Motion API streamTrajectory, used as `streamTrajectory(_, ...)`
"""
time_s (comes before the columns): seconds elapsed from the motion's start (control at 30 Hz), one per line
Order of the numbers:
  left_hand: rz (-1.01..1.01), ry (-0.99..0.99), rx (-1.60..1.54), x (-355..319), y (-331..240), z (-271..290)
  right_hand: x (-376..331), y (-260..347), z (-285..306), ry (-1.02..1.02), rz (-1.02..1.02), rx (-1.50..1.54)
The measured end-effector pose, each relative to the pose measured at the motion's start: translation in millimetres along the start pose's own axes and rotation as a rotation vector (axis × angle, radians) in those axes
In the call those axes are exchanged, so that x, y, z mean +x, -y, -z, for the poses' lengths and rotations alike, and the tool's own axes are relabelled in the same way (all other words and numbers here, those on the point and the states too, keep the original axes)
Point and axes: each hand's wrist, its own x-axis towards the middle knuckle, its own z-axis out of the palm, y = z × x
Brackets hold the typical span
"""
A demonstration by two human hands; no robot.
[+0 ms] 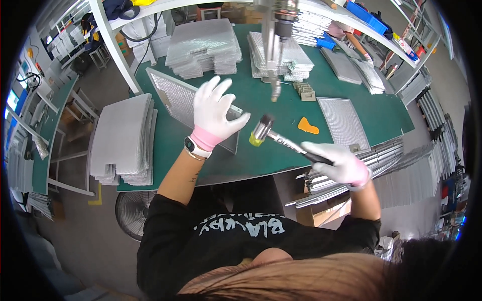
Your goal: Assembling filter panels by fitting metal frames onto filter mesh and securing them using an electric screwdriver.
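Hammer held over the green worktable, head up-left, handle running down-right into the right hand, which is gloved and closed round the grip. Left hand, gloved, fingers spread, holds nothing and hovers over the framed mesh panel. Blue bin on the shelf: contents not discernible.

- Left hand, right hand: white gloves with pink cuffs
- Mallet: silver head, yellow face, black grip
- Framed filter panel: silver-grey, fine mesh pattern
- Table: dark green
- Wedge: orange
- Stacked mesh sheets: grey
- Bins: blue
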Motion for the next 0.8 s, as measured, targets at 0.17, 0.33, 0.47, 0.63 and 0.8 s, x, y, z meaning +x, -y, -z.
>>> streamTrajectory(0.17, 0.051, -0.032, 0.054, -7, 2, -7, 29, 34, -5, -0.472, -0.020, -0.011)
streamTrajectory(0.33, 0.031, -0.053, 0.035, -1, 2, -12, 47, 25, -13, -0.161, 0.072, -0.563)
streamTrajectory(0.47, 0.043, -0.028, 0.043, -4, 3, -11, 45, 35, -11, -0.535, 0.087, -0.385)
streamTrajectory(0.63, 0.021, -0.030, 0.049, -6, 5, -13, 40, 18, -31, 0.001, -0.240, -0.504)
streamTrajectory(0.8, -0.012, -0.082, -0.050, -17, 10, 0, 30, -53, -65, -0.138, -0.304, -0.294)
